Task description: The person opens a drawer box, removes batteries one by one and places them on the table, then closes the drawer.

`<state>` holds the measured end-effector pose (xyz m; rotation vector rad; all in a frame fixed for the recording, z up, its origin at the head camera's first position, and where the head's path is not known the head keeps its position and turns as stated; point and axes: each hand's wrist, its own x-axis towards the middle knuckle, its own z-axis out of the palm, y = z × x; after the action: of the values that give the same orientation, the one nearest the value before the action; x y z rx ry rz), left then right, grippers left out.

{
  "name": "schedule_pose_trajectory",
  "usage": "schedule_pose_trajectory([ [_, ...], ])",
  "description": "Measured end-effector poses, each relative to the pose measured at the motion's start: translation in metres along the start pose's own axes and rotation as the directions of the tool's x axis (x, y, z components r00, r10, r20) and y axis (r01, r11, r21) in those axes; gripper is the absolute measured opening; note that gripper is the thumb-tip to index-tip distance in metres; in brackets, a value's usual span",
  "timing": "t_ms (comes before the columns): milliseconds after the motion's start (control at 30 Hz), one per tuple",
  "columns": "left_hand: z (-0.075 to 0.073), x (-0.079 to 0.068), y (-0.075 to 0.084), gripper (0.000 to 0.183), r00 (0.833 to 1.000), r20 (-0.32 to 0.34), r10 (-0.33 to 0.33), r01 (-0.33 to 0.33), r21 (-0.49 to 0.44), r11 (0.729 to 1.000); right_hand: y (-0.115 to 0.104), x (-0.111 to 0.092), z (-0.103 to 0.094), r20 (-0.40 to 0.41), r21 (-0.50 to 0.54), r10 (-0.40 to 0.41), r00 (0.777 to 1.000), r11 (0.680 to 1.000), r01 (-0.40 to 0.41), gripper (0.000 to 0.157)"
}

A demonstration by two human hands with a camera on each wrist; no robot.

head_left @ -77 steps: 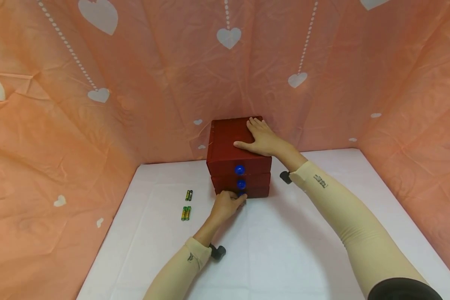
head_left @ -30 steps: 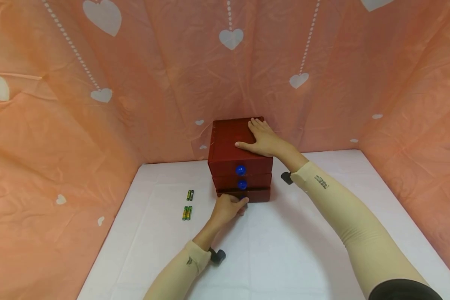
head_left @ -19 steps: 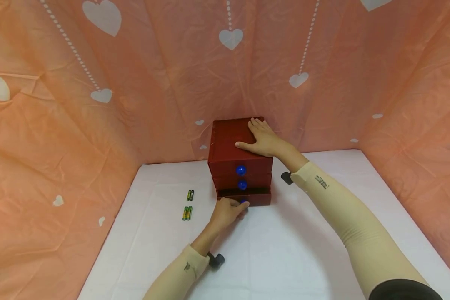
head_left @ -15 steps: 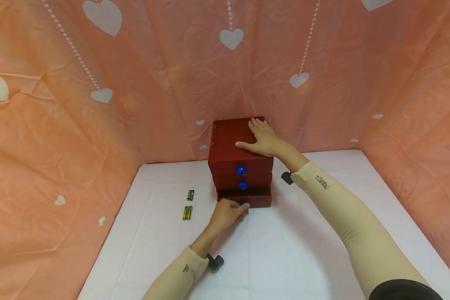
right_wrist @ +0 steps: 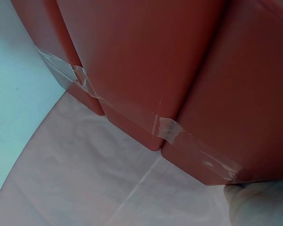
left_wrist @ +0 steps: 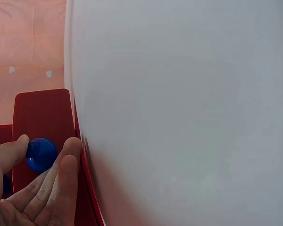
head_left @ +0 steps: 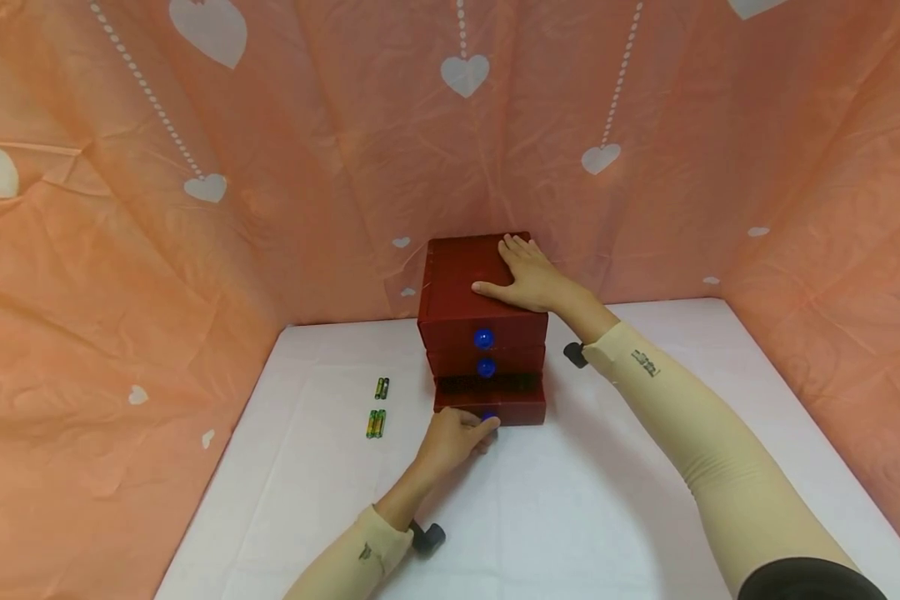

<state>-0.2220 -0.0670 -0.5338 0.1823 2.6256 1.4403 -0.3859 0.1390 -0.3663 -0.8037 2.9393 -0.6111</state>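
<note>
A dark red chest of three stacked drawers (head_left: 453,279) stands at the back of the table, each drawer with a round blue knob. The bottom drawer (head_left: 523,413) is partly pulled out, showing a dark interior. My left hand (head_left: 450,439) pinches the lowest blue knob (left_wrist: 41,154) between thumb and fingers, seen close up in the left wrist view. With fingers spread, my right hand (head_left: 528,277) rests flat on the chest's top, near its right edge. The right wrist view shows the chest's side with clear tape (right_wrist: 170,129) across the seams.
Left of the chest lie two pairs of small green batteries, a farther pair (head_left: 382,388) and a nearer pair (head_left: 376,424). A white cloth covers the table (head_left: 585,492). Behind and on both sides hangs an orange-pink curtain (head_left: 330,208) with white hearts.
The bottom drawer has slid out toward me, from closed to partly open, with my left hand drawing back on its knob. My right hand has stayed on the chest's top.
</note>
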Motion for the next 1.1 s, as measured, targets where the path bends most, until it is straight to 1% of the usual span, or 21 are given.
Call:
schedule_pose_trajectory([
  [133, 0.000, -0.005, 0.000, 0.043, 1.000, 0.003, 0.000, 0.000, 0.004, 1.000, 0.001, 0.000, 0.000, 0.001, -0.004, 0.002, 1.000, 1.000, -0.002, 0.105],
  [367, -0.001, -0.016, 0.002, 0.041, 1.000, 0.011, 0.023, -0.023, 0.021, 1.000, 0.001, 0.002, 0.001, 0.007, -0.002, 0.001, 1.000, 1.000, -0.001, 0.106],
  [767, 0.001, -0.027, -0.001, 0.039, 1.000, 0.020, -0.003, 0.002, 0.021, 1.000, 0.002, 0.001, 0.001, 0.006, -0.001, 0.008, 1.000, 1.000, -0.008, 0.105],
  [1100, 0.002, -0.042, -0.002, 0.038, 0.999, 0.036, -0.029, 0.028, 0.024, 0.999, 0.002, 0.001, 0.001, 0.007, -0.005, 0.004, 1.000, 1.000, -0.004, 0.107],
])
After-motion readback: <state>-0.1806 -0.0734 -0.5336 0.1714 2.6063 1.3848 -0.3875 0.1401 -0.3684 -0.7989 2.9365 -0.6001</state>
